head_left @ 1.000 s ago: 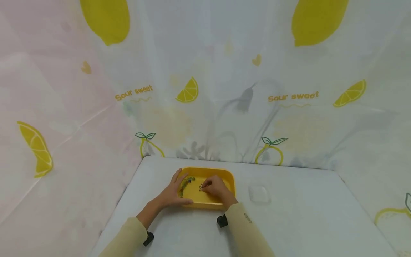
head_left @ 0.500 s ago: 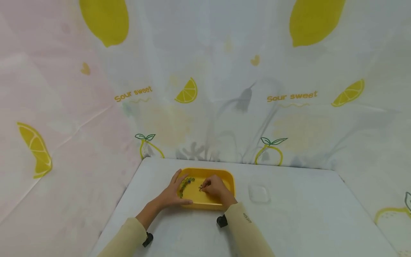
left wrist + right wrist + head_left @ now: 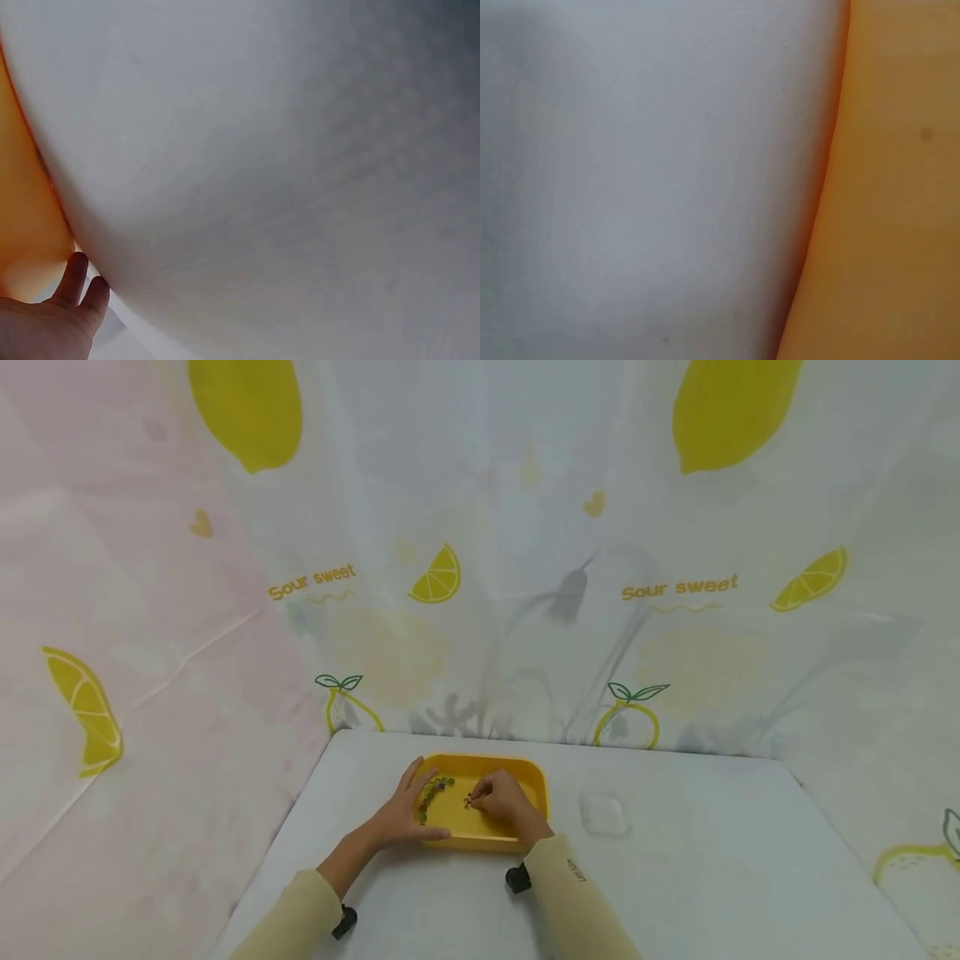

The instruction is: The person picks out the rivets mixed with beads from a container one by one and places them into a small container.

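A yellow tray [image 3: 487, 842] lies on the table, and my left hand [image 3: 401, 817] spans its left end. The thumb runs along the near wall and the straight fingers reach up the left side. In the left wrist view, two fingers [image 3: 73, 281] touch the tray's outer wall [image 3: 26, 210]. Green glass marbles [image 3: 430, 793], one of them blue, form a curved row inside by that hand. Over the tray's middle my right hand [image 3: 504, 795] pinches a small shiny gold-and-dark piece [image 3: 468, 802], too small to make out. The right wrist view holds only tray and table.
A clear plastic box [image 3: 605, 813] stands on the white table [image 3: 705, 860] to the right of the tray. Behind the table hangs a lemon-print curtain [image 3: 525, 610], with another on the left side. Black wrist cameras [image 3: 517, 878] sit under both forearms.
The head view has shifted very slightly. Both hands keep their places at the tray, the right fingertips staying on the small shiny piece.
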Motion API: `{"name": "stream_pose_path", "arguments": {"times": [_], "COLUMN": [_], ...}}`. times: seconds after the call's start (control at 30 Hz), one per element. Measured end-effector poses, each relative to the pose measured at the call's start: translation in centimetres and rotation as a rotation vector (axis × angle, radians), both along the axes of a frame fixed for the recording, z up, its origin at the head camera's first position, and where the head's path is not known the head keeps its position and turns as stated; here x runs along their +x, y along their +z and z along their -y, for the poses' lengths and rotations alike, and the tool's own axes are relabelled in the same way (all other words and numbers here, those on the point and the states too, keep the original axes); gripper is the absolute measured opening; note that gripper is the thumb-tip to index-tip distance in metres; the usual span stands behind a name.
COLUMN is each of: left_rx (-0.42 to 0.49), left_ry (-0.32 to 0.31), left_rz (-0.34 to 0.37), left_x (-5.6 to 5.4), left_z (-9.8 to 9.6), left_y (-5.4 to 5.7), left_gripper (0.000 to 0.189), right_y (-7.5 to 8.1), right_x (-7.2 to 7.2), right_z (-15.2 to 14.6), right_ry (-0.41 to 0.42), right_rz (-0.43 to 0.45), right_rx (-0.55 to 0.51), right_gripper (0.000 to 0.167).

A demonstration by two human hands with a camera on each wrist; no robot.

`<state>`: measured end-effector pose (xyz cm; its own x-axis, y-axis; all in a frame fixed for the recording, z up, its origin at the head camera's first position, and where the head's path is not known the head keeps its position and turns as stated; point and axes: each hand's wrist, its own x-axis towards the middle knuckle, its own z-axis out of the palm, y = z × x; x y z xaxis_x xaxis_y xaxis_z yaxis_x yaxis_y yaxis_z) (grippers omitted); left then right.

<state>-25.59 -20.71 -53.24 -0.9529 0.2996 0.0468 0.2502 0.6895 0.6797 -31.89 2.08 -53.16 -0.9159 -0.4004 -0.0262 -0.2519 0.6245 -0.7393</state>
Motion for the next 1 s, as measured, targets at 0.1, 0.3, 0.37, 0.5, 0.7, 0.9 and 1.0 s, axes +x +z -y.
{"name": "stream_pose_path", "arguments": {"times": [0.1,0.3,0.37,0.5,0.7,0.9,1.0], "left_rx": [0.000,0.015,0.017,0.018,0.016,-0.001,-0.004], "left_ry": [0.000,0.009,0.010,0.003,0.009,0.021,0.018], "left_rz": [0.005,0.006,-0.004,-0.001,0.014,0.018,0.030], "left_x": [0.13,0.21,0.10,-0.04,0.02,-0.13,-0.08], "left_z": [0.14,0.22,0.15,0.04,0.16,0.09,0.04], "left_y": [-0.21,-0.29,-0.25,-0.22,0.12,0.00,-0.14], "left_gripper": [0.111,0.110,0.110,0.109,0.109,0.106,0.106], "right_y": [-0.20,0.10,0.27,0.24,0.37,0.35,0.12], "right_x": [0.22,0.51,0.48,0.29,0.08,-0.04,0.00], "right_z": [0.12,0.21,0.12,-0.01,0.12,0.12,0.02], "right_ry": [0.002,-0.003,-0.013,-0.022,-0.019,-0.018,-0.016], "right_rz": [0.010,-0.001,-0.005,-0.002,0.002,0.001,0.012], "right_rx": [-0.005,-0.010,-0.011,-0.004,-0.004,-0.006,-0.006], "right_gripper": [0.005,0.005,0.004,0.004,0.006,0.006,0.006]}}
